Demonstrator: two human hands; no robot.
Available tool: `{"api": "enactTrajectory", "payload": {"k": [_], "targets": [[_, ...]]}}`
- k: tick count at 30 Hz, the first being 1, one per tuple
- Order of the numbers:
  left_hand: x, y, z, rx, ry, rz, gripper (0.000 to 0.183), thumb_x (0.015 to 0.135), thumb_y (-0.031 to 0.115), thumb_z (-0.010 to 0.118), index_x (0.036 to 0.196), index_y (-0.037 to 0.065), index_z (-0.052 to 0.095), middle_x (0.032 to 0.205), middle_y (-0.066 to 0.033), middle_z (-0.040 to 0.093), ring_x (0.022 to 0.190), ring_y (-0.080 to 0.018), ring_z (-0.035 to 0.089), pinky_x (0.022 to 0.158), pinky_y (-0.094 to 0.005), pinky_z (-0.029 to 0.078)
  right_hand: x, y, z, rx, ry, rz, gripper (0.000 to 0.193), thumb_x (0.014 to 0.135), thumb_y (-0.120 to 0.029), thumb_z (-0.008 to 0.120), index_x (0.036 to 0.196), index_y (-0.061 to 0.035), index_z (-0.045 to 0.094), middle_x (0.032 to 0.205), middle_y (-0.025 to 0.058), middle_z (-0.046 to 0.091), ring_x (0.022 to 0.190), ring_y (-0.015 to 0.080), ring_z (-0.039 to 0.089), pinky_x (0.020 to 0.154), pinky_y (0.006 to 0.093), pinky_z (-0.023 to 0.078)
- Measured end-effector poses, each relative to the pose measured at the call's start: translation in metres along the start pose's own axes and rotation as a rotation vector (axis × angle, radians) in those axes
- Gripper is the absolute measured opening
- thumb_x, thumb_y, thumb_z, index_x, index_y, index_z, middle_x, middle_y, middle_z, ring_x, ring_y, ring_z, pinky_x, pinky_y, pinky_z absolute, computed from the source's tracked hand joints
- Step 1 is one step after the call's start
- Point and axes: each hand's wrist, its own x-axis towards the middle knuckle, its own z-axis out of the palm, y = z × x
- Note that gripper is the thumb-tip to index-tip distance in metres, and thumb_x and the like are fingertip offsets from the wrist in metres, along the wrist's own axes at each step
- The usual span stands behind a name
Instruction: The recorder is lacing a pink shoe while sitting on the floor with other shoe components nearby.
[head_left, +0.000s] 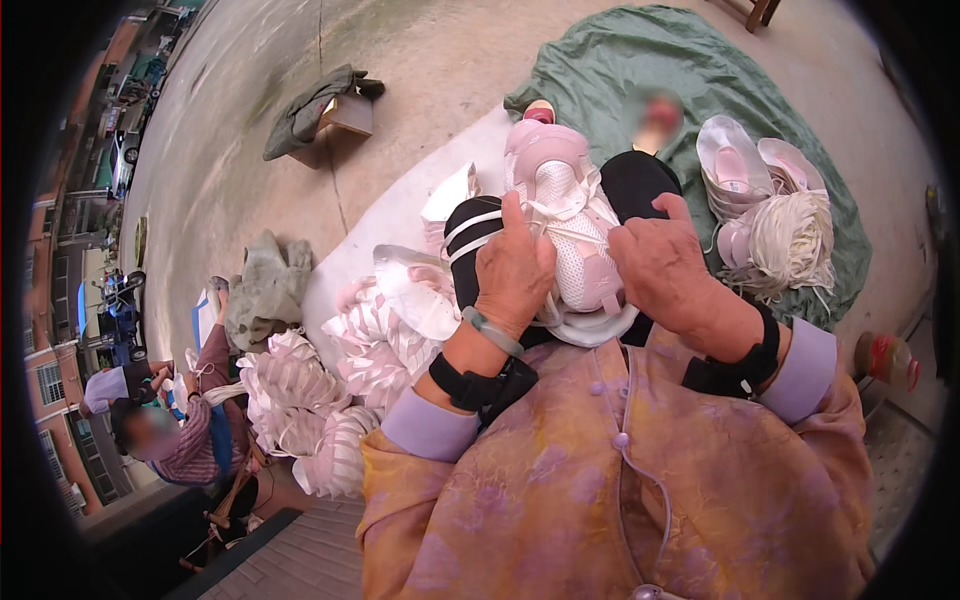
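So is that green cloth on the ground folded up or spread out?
Spread out. The green cloth lies open and rumpled across the concrete ground, with pink shoes and a bundle of white laces resting on it.

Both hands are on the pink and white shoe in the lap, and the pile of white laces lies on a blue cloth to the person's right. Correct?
Not quite: the head view shows the cloth is green, not blue. Both the left hand and right hand are on the pink and white shoe, laces to the right.

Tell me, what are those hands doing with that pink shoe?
A person sitting down holds a pink and white shoe on their lap. The left hand grips its side and white laces, and the right hand presses on its other side. Stacks of pale shoe parts lie at the left, and more shoes rest on a green cloth.
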Motion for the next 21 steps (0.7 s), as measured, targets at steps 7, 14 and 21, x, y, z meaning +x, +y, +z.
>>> {"api": "enactTrajectory", "payload": {"k": [7, 14, 21], "targets": [[-0.006, 0.004, 0.009, -0.105, 0.076, -0.061, 0.064, 0.079, 0.014, 0.055, 0.131, -0.011, 0.027, 0.073, -0.0219, 0.059, 0.068, -0.0361, 0.060, 0.063, -0.0436, 0.047, -0.269, 0.177, 0.002, -0.166, -0.104, 0.763, 0.013, 0.080, -0.014, 0.057, 0.076, -0.0058, 0.049, 0.068, 0.0150, 0.054, 0.069, 0.0363, 0.053, 0.063, 0.0456, 0.037], [-0.001, 0.004, 0.005, -0.113, 0.191, -0.052, 0.056, 0.081, 0.017, 0.061, 0.130, -0.002, 0.039, 0.089, -0.0145, 0.058, 0.077, -0.0266, 0.059, 0.071, -0.0346, 0.048, -0.178, 0.142, -0.007, 0.001, -0.134, 0.546, 0.012, 0.074, -0.010, 0.061, 0.079, -0.0059, 0.051, 0.074, 0.0120, 0.055, 0.073, 0.0313, 0.055, 0.065, 0.0411, 0.039], [0.025, -0.002, -0.012, 0.199, 0.197, 0.407, 0.024, 0.074, 0.010, 0.061, 0.098, 0.006, 0.059, 0.094, -0.0169, 0.054, 0.082, -0.0339, 0.056, 0.071, -0.0408, 0.045, -0.033, 0.062, 0.005, 0.413, 0.223, 0.069, 0.021, 0.071, -0.005, 0.063, 0.091, -0.0060, 0.058, 0.088, 0.0090, 0.058, 0.086, 0.0286, 0.055, 0.079, 0.0380, 0.040]]}}
